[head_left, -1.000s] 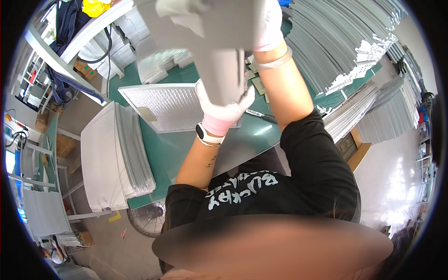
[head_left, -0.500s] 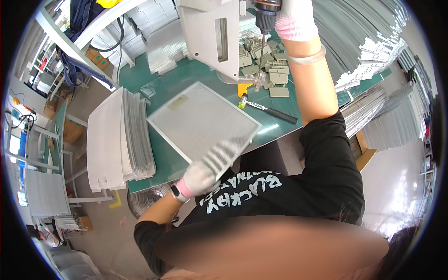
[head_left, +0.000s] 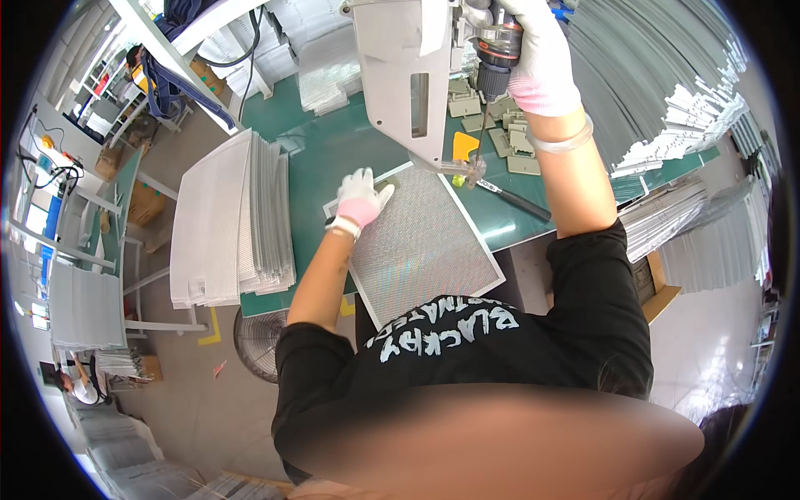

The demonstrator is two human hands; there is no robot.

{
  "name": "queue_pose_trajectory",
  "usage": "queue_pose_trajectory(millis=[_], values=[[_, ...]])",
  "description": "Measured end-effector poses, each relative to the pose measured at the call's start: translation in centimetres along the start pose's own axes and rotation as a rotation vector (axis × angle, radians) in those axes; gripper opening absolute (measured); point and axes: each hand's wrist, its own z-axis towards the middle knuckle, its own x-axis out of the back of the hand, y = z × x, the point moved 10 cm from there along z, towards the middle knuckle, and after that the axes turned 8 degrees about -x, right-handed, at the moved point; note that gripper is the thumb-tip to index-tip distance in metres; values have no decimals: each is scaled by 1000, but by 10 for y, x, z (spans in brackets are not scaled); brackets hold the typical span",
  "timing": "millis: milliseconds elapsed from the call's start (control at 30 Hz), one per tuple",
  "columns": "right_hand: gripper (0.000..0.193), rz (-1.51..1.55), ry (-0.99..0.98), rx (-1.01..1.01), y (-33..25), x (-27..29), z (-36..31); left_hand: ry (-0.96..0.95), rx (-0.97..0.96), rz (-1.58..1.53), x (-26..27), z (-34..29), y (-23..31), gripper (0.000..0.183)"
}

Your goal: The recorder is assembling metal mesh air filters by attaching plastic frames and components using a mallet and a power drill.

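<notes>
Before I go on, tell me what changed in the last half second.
The left hand moved from the near corner of the mesh panel to its far-left edge; the panel shifted right, toward the body. The right hand stayed on the drill.

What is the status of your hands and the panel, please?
Left hand at far edge of panel. Right hand on drill. Panel overhangs table, near side. Hammer lies right of panel.

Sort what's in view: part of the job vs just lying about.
Job, judging by the hands:
- mesh panel, left hand flat on its corner
- power driver, in right hand
- light-grey housing beside it
- grey-green plates, likely

Apparently just lying about:
- black-handled tool
- yellow piece
- fan below table
</notes>
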Motion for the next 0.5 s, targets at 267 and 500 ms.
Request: queue_pose_trajectory(millis=[267, 500], values=[[28, -366, 172, 80, -23, 23, -5, 70, -125, 1, 85, 46, 45, 27], [17, 258, -503, 209, -11, -12, -1, 491, -434, -12, 198, -49, 145, 20]])
